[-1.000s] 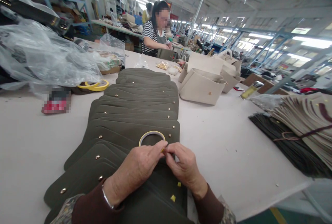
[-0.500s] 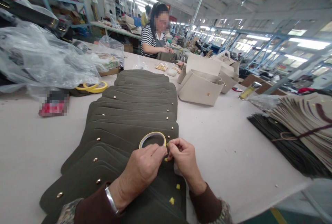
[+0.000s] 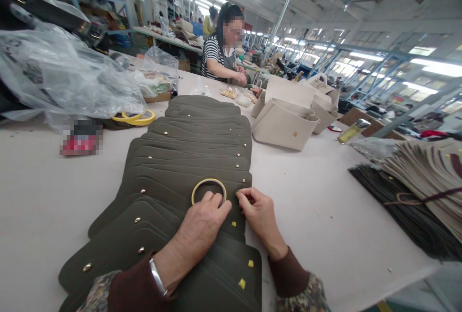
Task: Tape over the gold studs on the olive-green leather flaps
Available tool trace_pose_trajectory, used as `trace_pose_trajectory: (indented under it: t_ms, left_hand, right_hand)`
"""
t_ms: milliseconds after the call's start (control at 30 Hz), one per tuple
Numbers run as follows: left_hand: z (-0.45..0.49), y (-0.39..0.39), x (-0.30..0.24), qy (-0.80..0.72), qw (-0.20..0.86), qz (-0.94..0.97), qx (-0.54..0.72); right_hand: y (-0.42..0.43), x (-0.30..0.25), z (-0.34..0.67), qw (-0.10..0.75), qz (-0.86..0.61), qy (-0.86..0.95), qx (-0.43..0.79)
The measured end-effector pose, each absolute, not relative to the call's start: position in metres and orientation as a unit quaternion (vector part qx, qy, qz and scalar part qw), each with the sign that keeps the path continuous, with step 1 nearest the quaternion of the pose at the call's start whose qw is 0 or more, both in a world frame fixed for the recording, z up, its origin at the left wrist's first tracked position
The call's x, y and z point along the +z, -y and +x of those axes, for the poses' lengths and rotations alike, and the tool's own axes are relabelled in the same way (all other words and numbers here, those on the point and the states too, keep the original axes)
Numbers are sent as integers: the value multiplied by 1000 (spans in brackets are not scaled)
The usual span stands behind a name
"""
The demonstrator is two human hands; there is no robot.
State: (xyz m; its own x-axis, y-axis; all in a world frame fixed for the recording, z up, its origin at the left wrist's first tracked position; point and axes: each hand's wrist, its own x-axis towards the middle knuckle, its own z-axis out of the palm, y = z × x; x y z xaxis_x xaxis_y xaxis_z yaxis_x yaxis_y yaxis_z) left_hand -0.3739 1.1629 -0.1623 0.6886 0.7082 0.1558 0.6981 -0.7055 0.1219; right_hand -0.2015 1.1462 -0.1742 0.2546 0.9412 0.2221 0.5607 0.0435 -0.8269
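Observation:
A narrow yellow tape roll (image 3: 208, 180) lies flat on a long overlapping row of dark olive panels with brass studs (image 3: 187, 177). My left hand (image 3: 202, 223) sits on the roll, its fingers over the near rim. A little to the right, my right hand (image 3: 258, 215) has its fingertips together at a panel's edge (image 3: 242, 191), apart from the roll. Whether they pinch anything is too small to tell. Small yellow tape squares (image 3: 241, 283) are stuck on the panels just below my hands.
The white worktable (image 3: 54, 196) runs on all sides. Beige bags (image 3: 285, 126) stand beyond the panels, and stacked strips (image 3: 426, 177) lie at right. Plastic sheeting (image 3: 65, 66) and more tape rolls (image 3: 139, 118) lie at left. A co-worker (image 3: 212, 52) sits at the far end.
My right hand has moved away from the tape roll to the right, and its fingers no longer meet my left hand's. My left hand has shifted down onto the roll.

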Motion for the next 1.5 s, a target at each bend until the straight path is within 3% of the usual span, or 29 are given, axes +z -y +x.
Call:
trace_pose_trajectory:
  t_ms: [133,333,500,633,867,967,1067,1267,1500]
  left_hand:
    - [-374,-1164,-161,-381,42,919,89]
    - [-374,-1164,-158,-385,44,918,89]
    - [-375,-1164,-160,-384,44,916,101]
    - [-376,-1164,-158,-386,42,914,117]
    - [-392,-1169,-159,-311,22,886,344]
    - [-397,-1173,-163,-295,3,876,381]
    - [-398,-1174,-165,-302,0,870,389]
    - [-394,-1182,-163,-338,-43,872,353]
    - [-395,-1184,-165,-349,-38,902,252]
  right_hand:
    - [-1151,-176,-203,428,-659,599,158]
    - [-1137,-183,-198,461,-667,551,198]
    - [-1137,-184,-202,419,-638,641,79]
    - [-1147,-181,-205,405,-649,641,62]
    - [-1133,-166,-195,358,-614,678,189]
    - [-1127,-166,-193,422,-622,632,188]
    - [-1127,-172,-192,478,-631,586,171]
    - [-1138,-183,-189,441,-617,635,144]
    - [-1130,-175,-187,412,-611,637,225]
